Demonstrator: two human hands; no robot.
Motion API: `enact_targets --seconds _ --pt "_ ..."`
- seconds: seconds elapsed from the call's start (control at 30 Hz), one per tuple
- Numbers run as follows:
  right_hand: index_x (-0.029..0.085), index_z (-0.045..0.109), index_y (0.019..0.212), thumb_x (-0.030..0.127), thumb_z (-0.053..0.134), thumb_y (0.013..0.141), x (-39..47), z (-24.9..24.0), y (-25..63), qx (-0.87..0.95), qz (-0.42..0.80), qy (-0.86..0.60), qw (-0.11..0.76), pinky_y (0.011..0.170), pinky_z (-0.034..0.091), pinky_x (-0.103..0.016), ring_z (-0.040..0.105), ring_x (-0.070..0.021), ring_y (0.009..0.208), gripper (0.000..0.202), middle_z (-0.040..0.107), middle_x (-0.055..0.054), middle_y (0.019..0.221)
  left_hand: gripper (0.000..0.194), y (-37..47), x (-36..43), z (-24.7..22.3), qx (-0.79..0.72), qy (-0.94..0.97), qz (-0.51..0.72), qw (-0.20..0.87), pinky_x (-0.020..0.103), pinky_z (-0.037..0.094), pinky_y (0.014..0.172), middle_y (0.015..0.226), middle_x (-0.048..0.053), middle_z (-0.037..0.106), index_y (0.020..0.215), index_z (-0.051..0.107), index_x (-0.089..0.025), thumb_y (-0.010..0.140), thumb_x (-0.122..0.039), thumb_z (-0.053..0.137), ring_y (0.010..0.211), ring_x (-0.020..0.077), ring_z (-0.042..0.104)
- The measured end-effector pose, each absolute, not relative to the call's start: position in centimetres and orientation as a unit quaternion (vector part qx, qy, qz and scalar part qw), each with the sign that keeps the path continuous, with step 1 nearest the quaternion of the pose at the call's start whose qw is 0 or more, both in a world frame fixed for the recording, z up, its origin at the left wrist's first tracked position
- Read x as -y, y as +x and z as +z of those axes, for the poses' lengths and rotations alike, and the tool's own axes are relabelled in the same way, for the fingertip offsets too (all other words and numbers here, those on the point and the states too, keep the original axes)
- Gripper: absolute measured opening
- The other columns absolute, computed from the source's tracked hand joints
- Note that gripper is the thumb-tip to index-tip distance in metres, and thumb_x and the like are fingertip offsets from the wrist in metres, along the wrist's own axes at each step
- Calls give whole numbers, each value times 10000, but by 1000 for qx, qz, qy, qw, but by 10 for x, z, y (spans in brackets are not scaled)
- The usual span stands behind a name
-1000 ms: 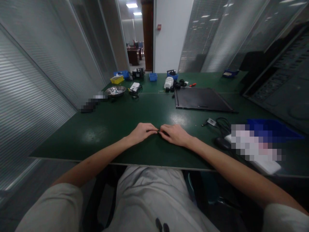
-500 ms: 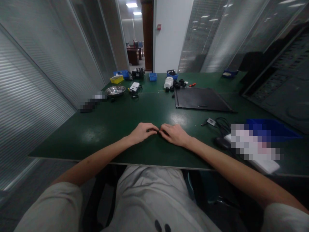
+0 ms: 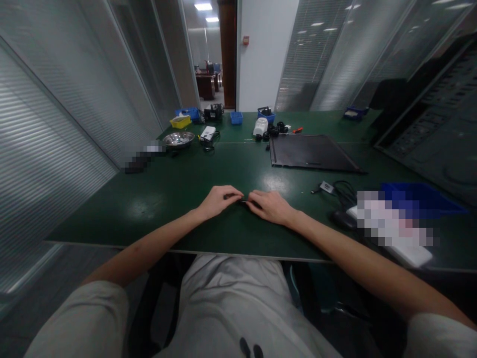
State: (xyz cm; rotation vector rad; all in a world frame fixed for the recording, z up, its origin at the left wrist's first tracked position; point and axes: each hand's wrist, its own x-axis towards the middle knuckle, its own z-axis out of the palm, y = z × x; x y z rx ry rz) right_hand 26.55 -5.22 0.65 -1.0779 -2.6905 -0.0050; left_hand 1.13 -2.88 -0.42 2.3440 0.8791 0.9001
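Note:
Above the near middle of the green table, both my hands are closed in a pinch, almost fingertip to fingertip. My left hand grips a small dark piece, mostly covered by its thumb and fingers. From the other side, my right hand pinches a small dark piece with a thin pale edge that shows in the narrow gap. Whether this is one thing or two parts, I cannot tell; the fingers hide its kind.
A flat black panel lies right of centre. On the right are a black mouse, a cable with a white tag and a blue tray. A steel bowl, a yellow basket and chargers stand further back.
My left hand has shifted slightly up and left, so the gap between the fingertips is a little wider. The right hand stays nearly in place.

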Motion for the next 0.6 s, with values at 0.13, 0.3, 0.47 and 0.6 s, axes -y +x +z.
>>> enact_targets --seconds 0.13,0.3,0.47,0.6 --pt "213 618 1097 412 406 1098 51 6 267 922 2 -366 127 635 284 -297 586 -160 724 291 682 -61 999 168 12 19 -9 -337 864 309 213 302 531 845 1042 64 774 1065 800 -186 985 -262 673 931 198 698" --pt "208 617 1091 412 405 1101 51 6 268 922 8 -363 135 643 302 -297 595 -163 735 295 681 -59 992 153 13 15 -12 -303 893 290 163 364 501 964 1079 74 751 1028 785 -184 1000 -247 648 1041 223 655" --pt "218 620 1078 412 422 1096 49 4 269 921 19 -360 147 644 314 -291 608 -161 747 278 694 -51 993 162 11 17 -8 -308 892 288 164 380 491 962 1102 82 720 995 764 -181 1012 -255 620 1047 227 635" --pt "225 623 1039 407 466 1079 45 2 275 912 42 -360 192 645 335 -289 612 -161 738 244 704 -41 964 185 9 27 -2 -361 865 304 170 363 510 877 1049 84 708 1050 727 -175 1032 -258 563 977 222 632"
